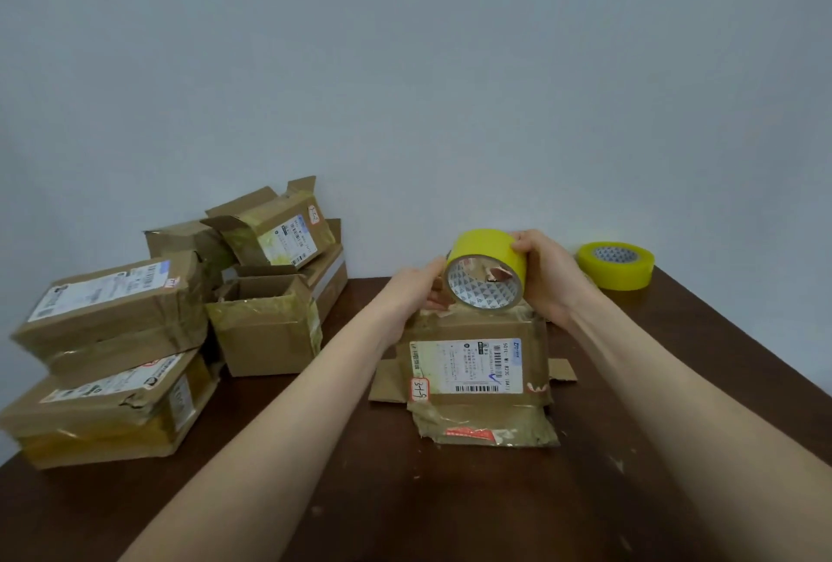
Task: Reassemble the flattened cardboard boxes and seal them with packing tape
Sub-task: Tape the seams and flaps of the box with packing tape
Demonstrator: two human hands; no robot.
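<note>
Several boxes point(112, 318) stand assembled at 9 o'clock; flattened box point(477, 365) at centre looks unsealed, while left hand point(416, 289) and right hand point(547, 280) grip tape roll point(488, 253), fingers curled round it.

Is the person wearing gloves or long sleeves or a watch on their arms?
No. The left hand and right hand are bare, with no gloves and no rings that show. Both forearms are bare too: no sleeves reach into view, and no watch or bracelet is on either wrist.
</note>
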